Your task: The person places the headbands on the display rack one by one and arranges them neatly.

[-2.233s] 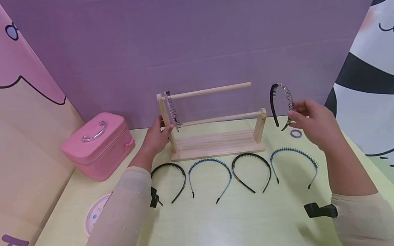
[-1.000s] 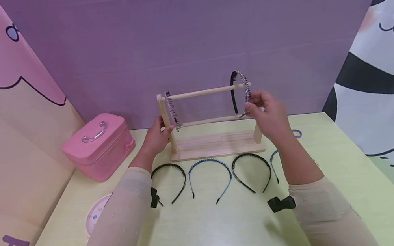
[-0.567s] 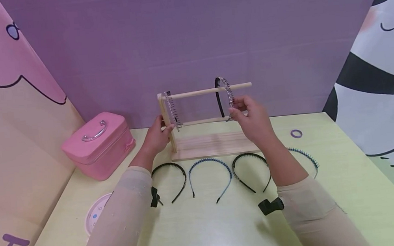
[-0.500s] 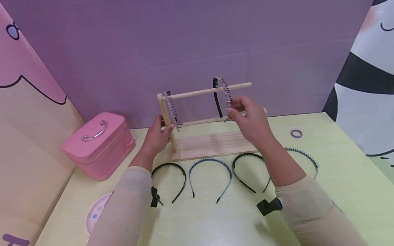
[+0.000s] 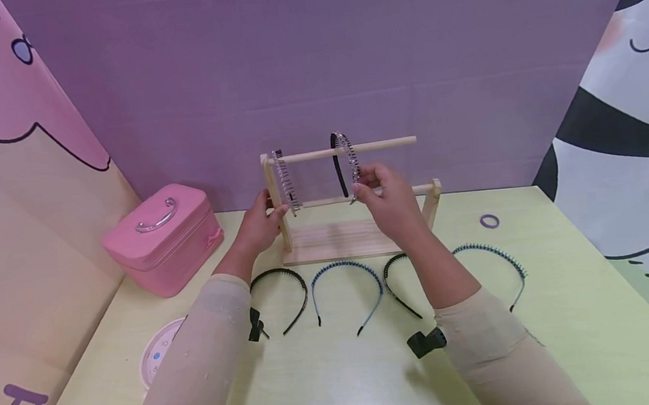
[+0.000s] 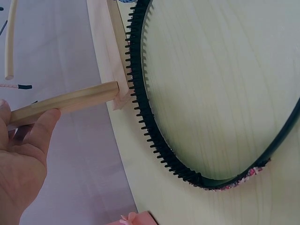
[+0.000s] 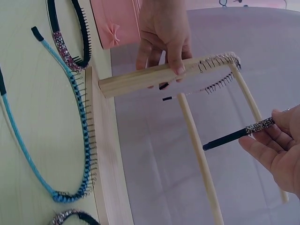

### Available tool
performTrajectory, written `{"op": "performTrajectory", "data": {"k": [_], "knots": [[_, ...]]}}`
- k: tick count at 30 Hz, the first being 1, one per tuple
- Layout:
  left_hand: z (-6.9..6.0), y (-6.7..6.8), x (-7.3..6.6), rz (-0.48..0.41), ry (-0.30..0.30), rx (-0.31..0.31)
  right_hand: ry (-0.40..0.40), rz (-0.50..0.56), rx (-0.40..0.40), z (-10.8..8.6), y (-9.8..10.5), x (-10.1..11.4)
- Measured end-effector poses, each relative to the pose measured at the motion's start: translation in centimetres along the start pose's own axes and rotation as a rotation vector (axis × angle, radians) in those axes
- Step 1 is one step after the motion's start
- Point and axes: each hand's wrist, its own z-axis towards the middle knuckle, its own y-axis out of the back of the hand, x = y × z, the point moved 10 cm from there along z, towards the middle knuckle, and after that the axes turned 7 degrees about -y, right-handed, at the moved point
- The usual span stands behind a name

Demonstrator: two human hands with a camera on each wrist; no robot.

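Observation:
In the head view a wooden rack (image 5: 334,244) with two horizontal rods stands at the table's back. My left hand (image 5: 257,225) grips its left upright post (image 6: 79,99), fingers and thumb on either side. A spiky, glittery headband (image 5: 284,180) hangs at the upper rod's left end, against that post. My right hand (image 5: 393,205) pinches one arm of a black headband (image 5: 338,172) with silvery, glittering stones. That headband loops over the upper rod (image 5: 386,144), near its middle. In the right wrist view its black tip points away from my right hand (image 7: 281,154).
Before the rack lie a black headband (image 5: 300,283), a blue one (image 5: 342,264), another black one (image 5: 391,287) partly behind my right forearm, and a light-blue one (image 5: 493,249). A pink case (image 5: 161,244) stands left; a purple ring (image 5: 489,221) lies right.
My right hand has carried the glittery black headband leftward, from right of the rack onto the upper rod and along it toward the left post. My left hand has stayed on the post.

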Motion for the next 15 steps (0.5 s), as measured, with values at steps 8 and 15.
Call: {"op": "performTrajectory", "data": {"k": [8, 15], "knots": [[0.0, 0.0, 0.0, 0.005, 0.007, -0.001, 0.029, 0.015, 0.008, 0.5, -1.9, 0.4], [-0.1, 0.0, 0.1, 0.002, 0.014, 0.002, 0.003, 0.027, 0.042, 0.9, -3.9, -0.2]]}}
